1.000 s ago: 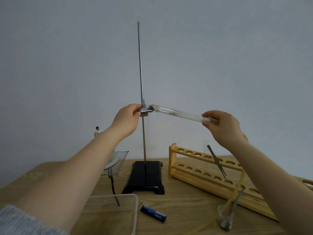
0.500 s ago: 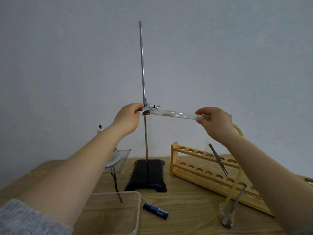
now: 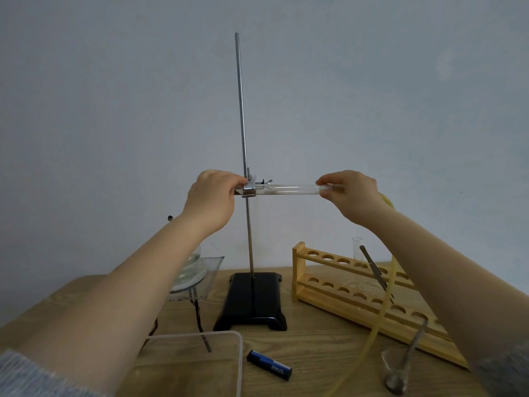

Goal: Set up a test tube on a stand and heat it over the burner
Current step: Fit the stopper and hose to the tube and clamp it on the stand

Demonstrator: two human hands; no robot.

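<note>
While my left hand [image 3: 210,196] closes its grip on the clamp [image 3: 249,188] at mid-frame, my right hand [image 3: 350,193] pinches the far end of the test tube [image 3: 289,189], which lies level between them, its other end at the clamp on the stand [image 3: 252,299]. Below, on the tabletop [image 3: 315,348], a wooden rack [image 3: 357,299] sits at lower right, a battery [image 3: 269,368] near the bottom centre, and a clear tray [image 3: 197,362] at lower left.
</note>
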